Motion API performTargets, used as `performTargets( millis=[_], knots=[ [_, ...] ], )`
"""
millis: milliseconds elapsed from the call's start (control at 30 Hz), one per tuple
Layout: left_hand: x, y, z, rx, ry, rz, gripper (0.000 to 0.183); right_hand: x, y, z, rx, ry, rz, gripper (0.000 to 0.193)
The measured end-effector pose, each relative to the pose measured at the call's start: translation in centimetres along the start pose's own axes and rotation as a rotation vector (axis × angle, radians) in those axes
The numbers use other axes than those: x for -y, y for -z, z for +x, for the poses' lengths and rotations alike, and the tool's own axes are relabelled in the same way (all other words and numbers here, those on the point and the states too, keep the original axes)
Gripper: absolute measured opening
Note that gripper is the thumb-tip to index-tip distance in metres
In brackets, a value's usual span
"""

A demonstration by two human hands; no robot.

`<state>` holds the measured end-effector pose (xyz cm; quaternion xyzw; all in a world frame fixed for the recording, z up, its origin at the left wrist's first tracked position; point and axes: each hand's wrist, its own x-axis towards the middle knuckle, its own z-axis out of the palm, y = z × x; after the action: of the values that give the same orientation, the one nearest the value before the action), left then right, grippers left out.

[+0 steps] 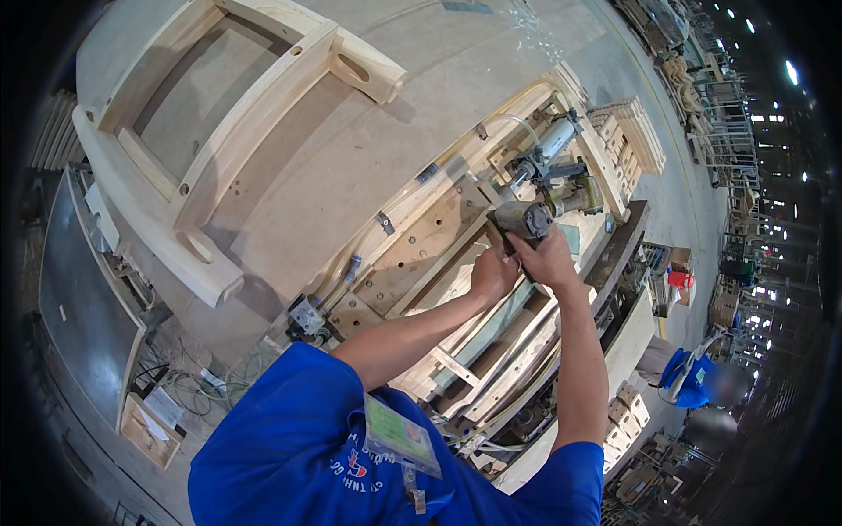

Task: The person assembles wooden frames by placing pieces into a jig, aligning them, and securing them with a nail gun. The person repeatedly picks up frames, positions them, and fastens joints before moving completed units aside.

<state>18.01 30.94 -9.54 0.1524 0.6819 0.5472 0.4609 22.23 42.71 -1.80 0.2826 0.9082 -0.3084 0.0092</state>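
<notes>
My right hand [550, 259] is wrapped round the handle of a grey-brown air nail gun [524, 216]. Close beside it, my left hand [494, 273] is closed under the tool's body; what its fingers grip is hidden. Both hands are over a long wooden jig [438, 226] with bolted plates and light wooden strips. Just beyond the nail gun, a silver air cylinder [558, 138] is mounted on the jig, with a clear hose leading from it.
A large pale wooden frame [250, 127] stands on the floor at the far left. Stacked wooden pieces [628, 145] lie past the jig. A dark-topped table [83, 298] is at the left, near tangled hoses [206, 386]. Another person in blue [688, 377] is at the right.
</notes>
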Motion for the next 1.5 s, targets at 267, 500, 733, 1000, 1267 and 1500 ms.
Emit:
performTargets(
  millis=[267, 500, 733, 1000, 1267, 1500],
  knots=[
    [1.0, 0.2, -1.3, -0.037, -0.007, 0.065, 0.033, 4.6, 0.3, -3.0, -0.046, -0.115, 0.059, 0.048],
    [3.9, 6.8, -12.1, 0.345, 0.197, 0.005, 0.029, 9.7, -3.2, -11.4, 0.168, -0.162, 0.243, 0.045],
    [8.4, 11.3, -16.8, 0.356, 0.358, -0.244, 0.031, 13.6, -7.8, -13.0, 0.290, -0.034, 0.186, 0.045],
    [9.4, 11.1, -16.7, 0.315, 0.275, -0.255, 0.030, 14.4, -8.1, -12.6, 0.375, -0.107, 0.153, 0.044],
    [8.8, 11.9, -16.3, 0.380, 0.313, -0.098, 0.022, 14.9, -8.5, -12.7, 0.365, -0.109, 0.200, 0.037],
    [9.4, 12.1, -16.4, 0.395, 0.292, -0.151, 0.021, 16.4, -8.4, -13.0, 0.314, -0.200, 0.138, 0.040]
  ],
)
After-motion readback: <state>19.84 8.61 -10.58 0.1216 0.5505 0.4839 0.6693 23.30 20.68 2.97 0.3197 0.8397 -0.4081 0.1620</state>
